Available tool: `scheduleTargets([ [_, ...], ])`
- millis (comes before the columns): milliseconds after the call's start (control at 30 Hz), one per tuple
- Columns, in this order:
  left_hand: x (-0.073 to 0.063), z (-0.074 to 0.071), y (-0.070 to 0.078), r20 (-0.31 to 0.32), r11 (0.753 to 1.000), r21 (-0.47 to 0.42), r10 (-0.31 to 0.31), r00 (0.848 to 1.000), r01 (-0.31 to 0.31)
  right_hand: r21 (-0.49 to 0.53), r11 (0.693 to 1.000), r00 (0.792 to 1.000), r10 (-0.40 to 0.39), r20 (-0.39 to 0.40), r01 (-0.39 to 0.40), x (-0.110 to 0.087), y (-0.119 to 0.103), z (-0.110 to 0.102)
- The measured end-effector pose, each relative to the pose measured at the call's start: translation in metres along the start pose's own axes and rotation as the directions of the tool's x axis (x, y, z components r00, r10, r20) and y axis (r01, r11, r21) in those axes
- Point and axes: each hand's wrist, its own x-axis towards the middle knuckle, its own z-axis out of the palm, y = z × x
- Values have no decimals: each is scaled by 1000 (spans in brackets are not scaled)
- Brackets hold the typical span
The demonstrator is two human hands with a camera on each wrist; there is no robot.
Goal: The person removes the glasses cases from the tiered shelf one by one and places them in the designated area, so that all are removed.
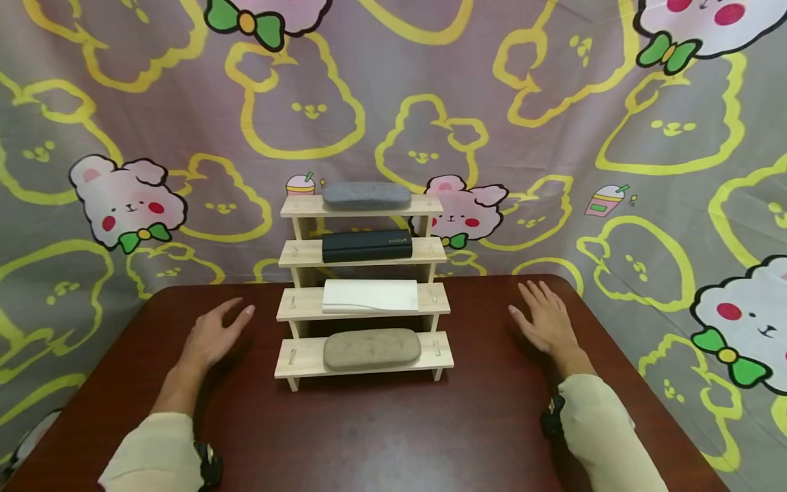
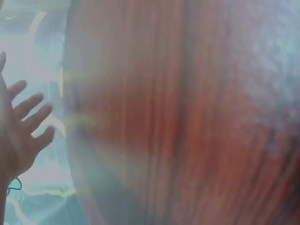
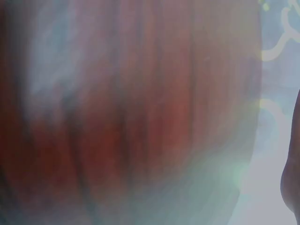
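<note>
My left hand (image 1: 212,336) is to the left of a light wooden stepped stand (image 1: 285,359), fingers loosely spread and holding nothing. On the stand's other side, my right hand (image 1: 546,321) has its fingers extended and holds nothing. Each step of the stand bears one long case shaped like a glasses case: a grey one (image 1: 367,196) on top, then a black one (image 1: 367,246), a white one (image 1: 370,296) and a beige one (image 1: 371,349) at the bottom. In the left wrist view the left hand (image 2: 23,133) shows spread fingers; only a sliver of the right hand (image 3: 291,173) enters its wrist view.
The stand is on a dark reddish-brown table (image 1: 369,437) with rounded far corners. A grey cloth (image 1: 344,82) printed with yellow outlines and white bunnies hangs behind and at the sides. Dark wrist devices sit at both cream sleeves (image 1: 605,430).
</note>
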Motion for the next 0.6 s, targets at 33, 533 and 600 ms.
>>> scheduleTargets([
  [33,-1,0,2,3,999,-43,-7,1000,7,13,1000,1000,-5,-15,5,0,-1,-1],
  [533,-30,3,51,321,812,-506,-137,937,292,270,937,966,-170,-195,220,-4,-59,-22],
  [600,-33,4,53,341,795,-526,-128,931,302,308,924,966,-175,-191,229,-6,-69,-26],
])
